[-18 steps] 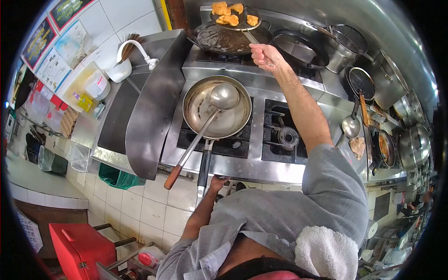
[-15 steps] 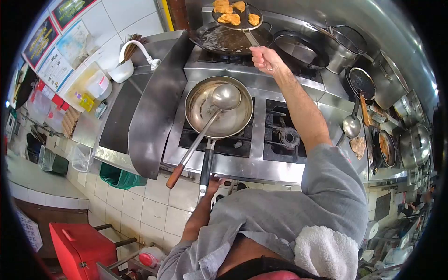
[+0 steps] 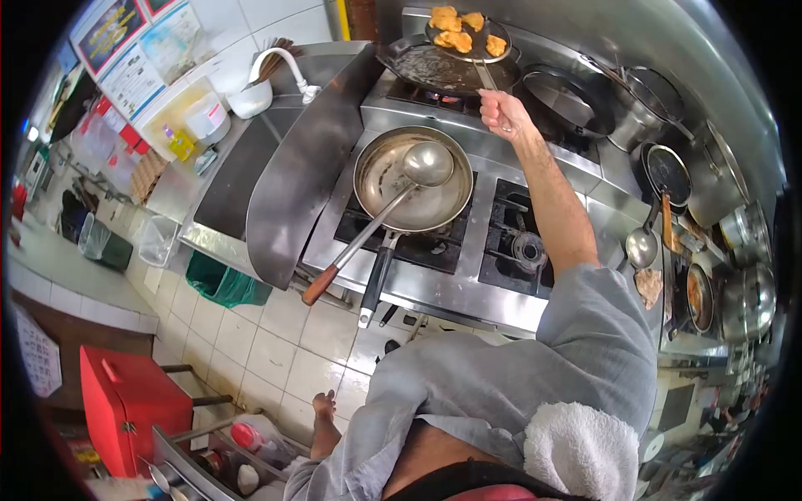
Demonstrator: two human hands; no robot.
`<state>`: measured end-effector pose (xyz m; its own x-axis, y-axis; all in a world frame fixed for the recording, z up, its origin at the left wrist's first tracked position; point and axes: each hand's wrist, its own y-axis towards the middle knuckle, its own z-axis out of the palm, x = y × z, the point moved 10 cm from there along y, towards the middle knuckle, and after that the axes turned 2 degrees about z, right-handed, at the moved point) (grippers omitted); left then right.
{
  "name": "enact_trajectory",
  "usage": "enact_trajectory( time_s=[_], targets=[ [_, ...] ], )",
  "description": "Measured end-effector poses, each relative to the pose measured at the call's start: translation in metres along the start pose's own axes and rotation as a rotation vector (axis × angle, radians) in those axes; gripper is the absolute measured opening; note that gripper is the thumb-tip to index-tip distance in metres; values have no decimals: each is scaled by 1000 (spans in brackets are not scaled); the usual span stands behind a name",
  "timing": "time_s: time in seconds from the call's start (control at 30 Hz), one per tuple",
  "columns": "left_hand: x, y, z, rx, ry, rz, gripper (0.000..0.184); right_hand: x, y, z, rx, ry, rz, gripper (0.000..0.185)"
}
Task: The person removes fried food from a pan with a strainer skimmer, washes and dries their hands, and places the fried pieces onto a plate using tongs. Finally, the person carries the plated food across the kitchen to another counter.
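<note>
Stove (image 3: 434, 290): steel, wok (image 3: 401, 60) beyond and left of right grip
Right hand (image 3: 503, 114): fingers closed round handle (image 3: 485, 75)
Skimmer (image 3: 479, 37): ahead, slightly left of grip; long axis points away from body; fried pieces (image 3: 454, 40) on it
Left hand (image 3: 325, 405): farther off, fingers loose, nothing visibly held

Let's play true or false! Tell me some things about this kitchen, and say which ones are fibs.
1. The right hand holds up a round metal skimmer with golden fried pieces. True.
2. The long steel ladle has its bowl in the round, black-handled metal pan. True.
3. The left hand grips that pan's handle. False: it is low, over the floor tiles.
4. The fluffy white towel is in the sink. False: it lies on the grey shirt.
</note>
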<state>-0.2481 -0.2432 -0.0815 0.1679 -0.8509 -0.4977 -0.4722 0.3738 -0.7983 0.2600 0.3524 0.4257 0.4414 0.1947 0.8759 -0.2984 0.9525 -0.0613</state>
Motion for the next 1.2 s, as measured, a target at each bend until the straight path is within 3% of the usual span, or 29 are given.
enact_trajectory(
  time_s=[0.23,0.3,0.5,0.8,0.97,1.07,1.1,1.13,1.2],
  targets=[
    [65,-69,76,-68,-192,-27,40,-18,7,-38,22,170,215,30],
    [79,-82,105,-20,-230,-55,43,-11,8,-36,122,128,185,29],
    [105,-119,141,-167,-301,-69,45,-12,5,-47,204,26,119,32],
    [145,-159,130,-211,-332,-83,42,-32,-4,-48,219,-30,185,33],
    [158,-165,111,-246,-162,15,41,-26,-8,-42,213,-5,163,34],
    [174,-171,107,-310,-450,-75,38,-39,0,-50,218,-21,161,30],
    [169,-172,106,-276,-394,-2,34,-41,10,-54,262,-21,138,25],
    [176,-173,105,-339,-512,55,36,-40,13,-62,221,10,138,17],
    [197,-162,104,-356,-283,-10,47,-34,-8,-60,60,-88,114,17]
  ],
)
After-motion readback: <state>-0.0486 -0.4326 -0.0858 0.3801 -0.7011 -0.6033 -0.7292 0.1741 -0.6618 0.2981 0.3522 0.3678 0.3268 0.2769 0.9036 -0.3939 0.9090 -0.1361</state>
